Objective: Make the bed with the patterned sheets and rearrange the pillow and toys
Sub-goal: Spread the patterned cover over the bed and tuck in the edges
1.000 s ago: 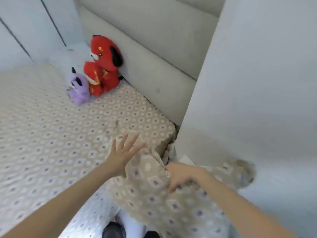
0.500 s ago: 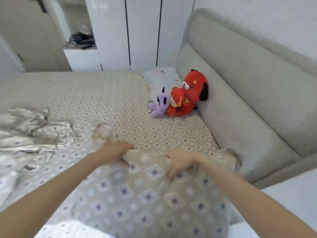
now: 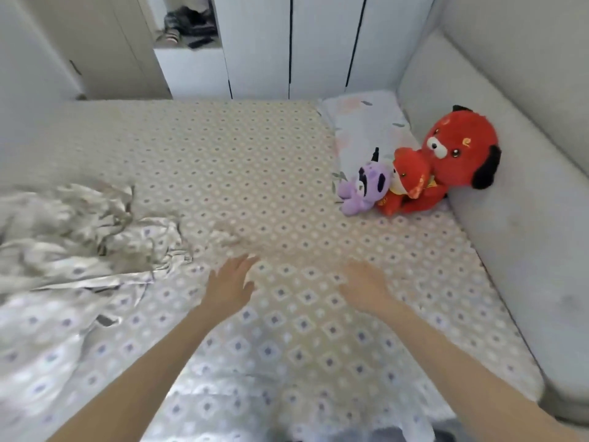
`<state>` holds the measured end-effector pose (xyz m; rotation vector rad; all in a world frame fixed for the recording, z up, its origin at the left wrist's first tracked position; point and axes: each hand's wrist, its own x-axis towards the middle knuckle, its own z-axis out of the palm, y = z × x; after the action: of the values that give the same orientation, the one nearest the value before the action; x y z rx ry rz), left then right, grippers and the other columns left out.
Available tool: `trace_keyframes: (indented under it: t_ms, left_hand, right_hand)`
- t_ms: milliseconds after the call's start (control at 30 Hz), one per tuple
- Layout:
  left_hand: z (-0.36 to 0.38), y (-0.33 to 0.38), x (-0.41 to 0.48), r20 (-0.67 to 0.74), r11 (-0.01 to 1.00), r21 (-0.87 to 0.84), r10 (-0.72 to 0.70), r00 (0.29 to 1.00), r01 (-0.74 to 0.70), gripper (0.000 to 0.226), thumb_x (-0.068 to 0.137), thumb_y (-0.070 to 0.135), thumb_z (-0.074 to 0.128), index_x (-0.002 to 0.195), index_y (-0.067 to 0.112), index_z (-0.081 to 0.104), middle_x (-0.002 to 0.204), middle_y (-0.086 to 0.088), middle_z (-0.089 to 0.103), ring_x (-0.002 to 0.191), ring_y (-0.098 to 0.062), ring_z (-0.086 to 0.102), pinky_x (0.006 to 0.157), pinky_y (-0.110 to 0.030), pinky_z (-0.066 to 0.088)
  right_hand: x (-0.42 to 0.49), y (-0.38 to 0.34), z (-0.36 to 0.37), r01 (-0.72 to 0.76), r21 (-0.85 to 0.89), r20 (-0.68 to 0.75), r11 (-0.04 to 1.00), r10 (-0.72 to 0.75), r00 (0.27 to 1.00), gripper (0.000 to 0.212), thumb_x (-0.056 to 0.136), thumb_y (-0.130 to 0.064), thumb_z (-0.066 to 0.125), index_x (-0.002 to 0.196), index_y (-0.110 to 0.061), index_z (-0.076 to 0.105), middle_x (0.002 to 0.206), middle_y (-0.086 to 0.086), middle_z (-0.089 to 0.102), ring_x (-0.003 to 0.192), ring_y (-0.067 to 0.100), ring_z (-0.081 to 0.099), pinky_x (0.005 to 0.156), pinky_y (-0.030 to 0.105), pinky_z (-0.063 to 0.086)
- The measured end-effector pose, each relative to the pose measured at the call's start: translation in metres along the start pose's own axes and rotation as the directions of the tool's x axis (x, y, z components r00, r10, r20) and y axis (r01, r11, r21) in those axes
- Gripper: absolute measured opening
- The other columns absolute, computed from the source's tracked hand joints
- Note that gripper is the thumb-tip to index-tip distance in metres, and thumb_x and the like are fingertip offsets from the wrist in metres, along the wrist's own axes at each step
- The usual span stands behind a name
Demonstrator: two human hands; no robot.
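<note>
**Near front edge: palms down, nothing held**

The left hand (image 3: 231, 280) and right hand (image 3: 366, 287) lie flat on the beige diamond-patterned sheet (image 3: 242, 173), fingers spread wide. The white floral pillow (image 3: 366, 122), purple plush toy (image 3: 366, 186), small red plush toy (image 3: 408, 183) and large red plush dog (image 3: 459, 154) occupy the far right corner.

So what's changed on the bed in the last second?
The left hand and right hand let go of the bunched beige diamond-patterned sheet. Both are now open over it, fingers spread, and it lies flatter. The purple plush toy, small red plush toy, large red plush dog and floral pillow stayed by the grey padded headboard, the crumpled silvery bedding at left.
</note>
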<state>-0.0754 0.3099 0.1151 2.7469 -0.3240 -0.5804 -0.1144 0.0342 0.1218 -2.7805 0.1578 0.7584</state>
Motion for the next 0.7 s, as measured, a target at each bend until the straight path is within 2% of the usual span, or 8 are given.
trace_keyframes:
  t_ms: [67, 167, 333, 400, 533, 600, 667, 700]
  left_hand:
    - [0.011, -0.006, 0.013, 0.013, 1.000, 0.015, -0.012, 1.000, 0.012, 0.054, 0.100, 0.028, 0.040, 0.149, 0.034, 0.020, 0.158, 0.006, 0.014, 0.146, -0.023, 0.011, 0.116, -0.055, 0.011]
    - [0.027, -0.005, 0.033, -0.035, 0.998, 0.065, -0.023, 0.999, 0.025, 0.052, 0.101, 0.034, 0.035, 0.150, 0.036, 0.016, 0.160, 0.008, 0.007, 0.147, -0.026, 0.000, 0.115, -0.056, 0.006]
    - [0.068, 0.004, 0.078, -0.155, 1.000, 0.005, -0.019, 0.988, 0.020, 0.049, 0.099, 0.050, 0.024, 0.147, 0.044, 0.016, 0.159, 0.010, -0.008, 0.146, -0.022, -0.016, 0.115, -0.053, -0.006]
    - [0.089, 0.006, 0.097, -0.185, 0.998, -0.036, -0.048, 0.982, 0.042, 0.050, 0.099, 0.053, 0.020, 0.148, 0.045, 0.012, 0.159, 0.012, -0.009, 0.146, -0.019, -0.017, 0.115, -0.052, -0.010]
    - [0.142, -0.002, 0.126, -0.334, 0.998, 0.037, -0.027, 0.942, 0.041, 0.049, 0.099, 0.053, 0.016, 0.148, 0.045, 0.013, 0.159, 0.011, 0.001, 0.147, -0.018, -0.009, 0.113, -0.049, -0.014]
    - [0.184, -0.017, 0.123, -0.277, 0.990, 0.104, -0.062, 0.959, 0.094, 0.050, 0.099, 0.051, 0.016, 0.147, 0.044, 0.007, 0.159, 0.009, -0.004, 0.147, -0.020, -0.011, 0.113, -0.052, -0.017]
    - [0.232, -0.035, 0.115, -0.066, 0.964, 0.218, -0.143, 0.988, 0.154, 0.052, 0.099, 0.053, 0.011, 0.146, 0.045, -0.008, 0.158, 0.009, -0.016, 0.145, -0.021, -0.020, 0.112, -0.060, -0.014]
    - [0.247, -0.043, 0.114, 0.002, 0.953, 0.253, -0.173, 0.985, 0.167, 0.053, 0.097, 0.054, 0.007, 0.146, 0.045, -0.011, 0.157, 0.011, -0.019, 0.144, -0.020, -0.023, 0.111, -0.062, -0.012]
  right_hand:
    - [0.015, -0.008, 0.014, 0.009, 0.049, 0.000, 0.999, -0.009, 1.000, 0.055, 0.101, -0.037, 0.038, 0.151, -0.029, 0.018, 0.160, -0.002, 0.010, 0.147, 0.024, 0.003, 0.118, 0.052, 0.004]
    - [0.034, -0.016, 0.028, 0.028, 0.087, -0.105, 0.996, -0.019, 0.994, 0.055, 0.102, -0.036, 0.033, 0.152, -0.032, 0.013, 0.161, -0.002, 0.003, 0.148, 0.026, -0.003, 0.117, 0.052, -0.002]
    - [0.088, -0.022, 0.044, 0.054, 0.016, -0.231, 0.998, -0.049, 0.972, 0.055, 0.102, -0.037, 0.028, 0.153, -0.032, 0.006, 0.161, -0.004, -0.008, 0.147, 0.025, -0.013, 0.115, 0.055, -0.007]
    - [0.114, -0.019, 0.052, 0.038, 0.003, -0.309, 0.999, -0.035, 0.950, 0.054, 0.102, -0.035, 0.029, 0.152, -0.030, 0.009, 0.161, -0.002, -0.003, 0.147, 0.028, -0.009, 0.116, 0.058, -0.001]
    - [0.150, -0.004, 0.105, 0.051, -0.041, -0.554, 0.998, -0.066, 0.830, 0.050, 0.100, -0.035, 0.028, 0.149, -0.029, 0.025, 0.158, 0.002, 0.020, 0.146, 0.032, 0.012, 0.114, 0.061, 0.005]
    - [0.147, 0.011, 0.165, 0.065, -0.131, -0.426, 0.989, -0.115, 0.897, 0.052, 0.100, -0.041, 0.023, 0.151, -0.033, 0.017, 0.160, 0.000, 0.012, 0.147, 0.030, 0.009, 0.115, 0.060, -0.001]
    - [0.142, 0.030, 0.228, 0.079, -0.219, -0.175, 0.972, -0.119, 0.977, 0.053, 0.101, -0.047, 0.015, 0.151, -0.038, -0.001, 0.159, -0.007, -0.009, 0.148, 0.028, -0.004, 0.113, 0.062, -0.004]
    - [0.142, 0.036, 0.245, 0.080, -0.212, -0.119, 0.974, -0.107, 0.987, 0.052, 0.101, -0.048, 0.012, 0.150, -0.039, -0.003, 0.159, -0.010, -0.011, 0.148, 0.027, -0.006, 0.113, 0.062, -0.004]
